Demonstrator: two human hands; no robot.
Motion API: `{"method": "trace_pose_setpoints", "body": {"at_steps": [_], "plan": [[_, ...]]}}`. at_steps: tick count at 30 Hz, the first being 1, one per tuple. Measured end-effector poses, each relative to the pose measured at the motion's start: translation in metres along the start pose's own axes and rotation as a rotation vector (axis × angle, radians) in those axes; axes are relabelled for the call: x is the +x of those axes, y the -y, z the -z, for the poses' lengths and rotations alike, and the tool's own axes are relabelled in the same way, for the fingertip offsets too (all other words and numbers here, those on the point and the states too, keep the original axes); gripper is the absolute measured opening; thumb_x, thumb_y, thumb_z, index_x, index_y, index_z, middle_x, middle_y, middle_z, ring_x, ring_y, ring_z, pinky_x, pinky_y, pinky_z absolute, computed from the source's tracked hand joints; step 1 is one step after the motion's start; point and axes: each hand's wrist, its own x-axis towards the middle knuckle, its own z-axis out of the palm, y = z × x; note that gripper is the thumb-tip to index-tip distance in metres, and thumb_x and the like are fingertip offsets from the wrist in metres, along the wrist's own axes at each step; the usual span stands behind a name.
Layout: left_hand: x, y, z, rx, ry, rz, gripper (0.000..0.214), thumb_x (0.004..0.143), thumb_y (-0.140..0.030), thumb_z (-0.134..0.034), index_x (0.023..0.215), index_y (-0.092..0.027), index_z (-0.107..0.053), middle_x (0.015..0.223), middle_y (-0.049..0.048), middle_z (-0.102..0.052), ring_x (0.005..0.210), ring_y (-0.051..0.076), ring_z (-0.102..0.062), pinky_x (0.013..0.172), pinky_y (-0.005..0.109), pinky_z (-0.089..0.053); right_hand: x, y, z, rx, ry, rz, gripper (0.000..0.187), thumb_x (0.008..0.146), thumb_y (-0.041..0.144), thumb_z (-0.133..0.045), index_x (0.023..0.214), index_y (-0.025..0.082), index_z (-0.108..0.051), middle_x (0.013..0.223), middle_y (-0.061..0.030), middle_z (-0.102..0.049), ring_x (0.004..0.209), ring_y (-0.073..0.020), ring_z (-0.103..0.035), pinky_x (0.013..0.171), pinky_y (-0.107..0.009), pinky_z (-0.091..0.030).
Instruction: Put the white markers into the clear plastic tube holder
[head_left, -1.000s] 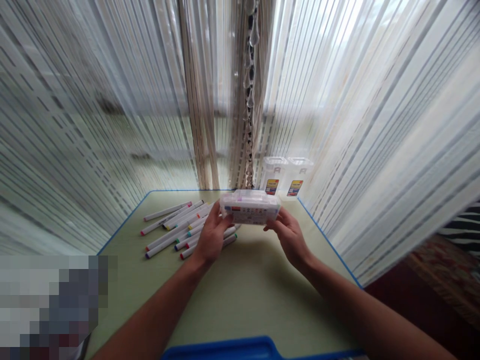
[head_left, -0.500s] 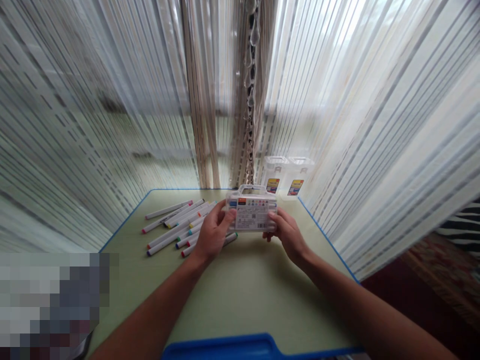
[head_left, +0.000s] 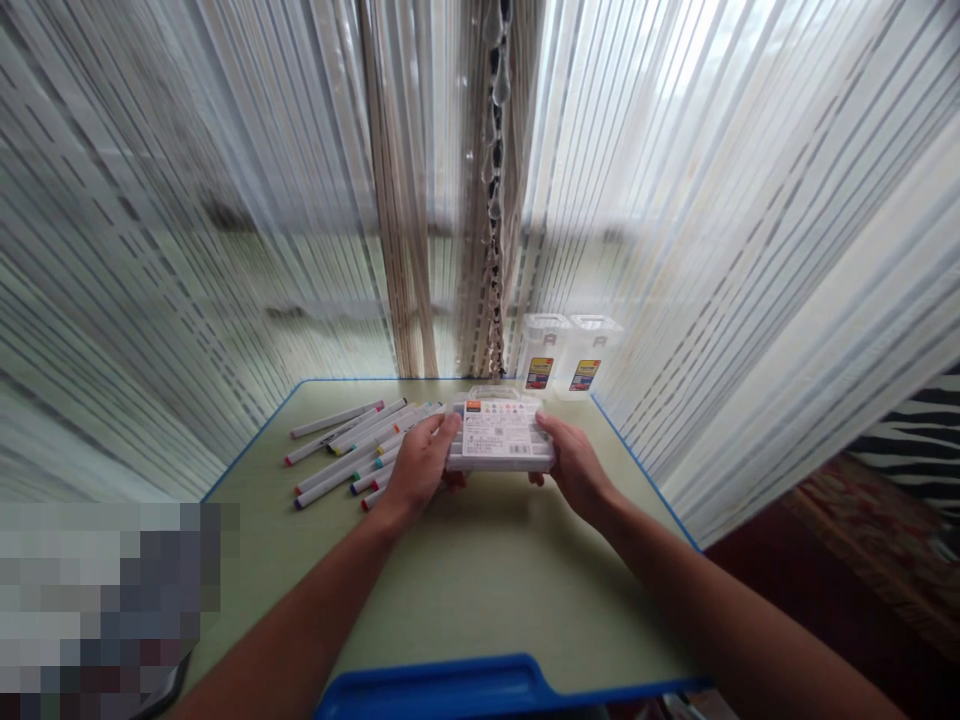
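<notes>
Between my two hands is a clear plastic marker case (head_left: 501, 432) with a carry handle at its far side and a printed label facing up. It is held above the table, tipped back. My left hand (head_left: 421, 462) grips its left end, thumb on top and fingers underneath. Around the right end, my right hand (head_left: 574, 458) is closed the same way. Several white markers (head_left: 352, 448) with coloured ends lie in a loose pile to the left, some partly behind my left hand. How full the case is, I cannot tell.
Two clear plastic containers (head_left: 582, 358) with coloured labels stand at the table's far right corner. The pale green table (head_left: 480, 590) has a blue rim, with a blue tray ledge (head_left: 442, 690) at the near edge. String curtains (head_left: 315, 200) hang close behind and on both sides.
The case has tilted back from nearly upright to flatter, its handle end dropping away from me. Both hands have turned with it and kept their hold. The pile of markers looks unchanged.
</notes>
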Motion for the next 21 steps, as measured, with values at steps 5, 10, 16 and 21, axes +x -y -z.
{"method": "trace_pose_setpoints", "body": {"at_steps": [5,10,16,21], "plan": [[0.009,0.003,0.009,0.045,-0.022,-0.195,0.051,0.085,-0.054,-0.06,0.114,-0.012,-0.064,0.091,0.0096,-0.072,0.074,0.02,-0.069,0.065,0.031,-0.057,-0.004,0.004,-0.002,-0.077,0.056,0.101,0.033,0.08,0.045,-0.069,0.093,0.014,-0.063,0.066,-0.0029,-0.068,0.044,-0.0122,-0.058,0.036,-0.021,-0.045],[0.006,0.001,0.005,0.366,-0.241,-0.303,0.057,0.081,-0.048,-0.067,0.126,-0.015,-0.06,0.117,0.0146,-0.064,0.094,0.025,-0.066,0.081,0.041,-0.056,-0.009,0.006,-0.003,-0.255,-0.082,0.385,0.033,0.082,0.044,-0.069,0.101,0.018,-0.062,0.09,-0.0066,-0.073,0.068,-0.0191,-0.07,0.057,-0.029,-0.057],[-0.017,-0.001,-0.038,0.179,0.025,-0.224,0.078,0.077,-0.047,-0.073,0.144,-0.023,-0.043,0.15,0.0173,-0.041,0.13,0.034,-0.05,0.092,0.043,-0.053,-0.021,0.005,-0.008,-0.836,-0.239,0.667,0.03,0.08,0.039,-0.071,0.098,0.017,-0.062,0.061,-0.0007,-0.067,0.045,-0.0161,-0.06,0.046,-0.027,-0.048],[-0.019,-0.001,-0.052,0.006,0.019,-0.211,0.059,0.073,-0.042,-0.078,0.123,-0.017,-0.059,0.124,0.0128,-0.065,0.114,0.03,-0.062,0.095,0.038,-0.05,-0.029,-0.003,-0.018,-0.969,-0.075,0.897,0.038,0.084,0.024,-0.064,0.121,0.015,-0.06,0.123,-0.0183,-0.068,0.098,-0.0269,-0.071,0.077,-0.036,-0.058]]}}
